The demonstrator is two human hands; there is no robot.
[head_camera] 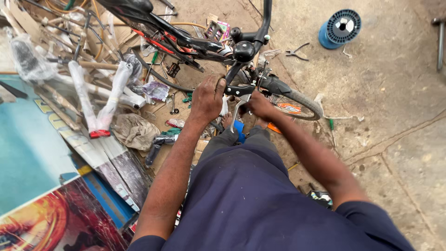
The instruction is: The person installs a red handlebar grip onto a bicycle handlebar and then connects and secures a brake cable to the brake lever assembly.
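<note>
1. Fingers of the left hand (206,98) are curling tight around the black handlebar (241,88) of the bicycle, just left of the stem; the knuckles are facing up at the camera.
2. Fingers of the right hand (260,106) are closing on the silver brake lever (238,111), which is hanging down from the bar between the two hands; how firmly they are pinching it, I cannot tell, since the back of the hand is hiding the tips.
3. Both hands are working near each other at the middle of the view, right in front of the person's knees.
4. The black bicycle frame (186,44) is running up and to the left from the bar, and the front tyre (297,100) is lying just to the right of the right hand.
5. A pair of pliers (297,52) is lying on the concrete floor (395,93) above the tyre, well apart from the hands.
6. A blue spool (339,28) is standing farther up on the floor, toward the top right.
7. Wrapped bicycle parts (100,100) and a crumpled rag (135,131) are lying to the left, beside coloured printed boards (42,162).
</note>
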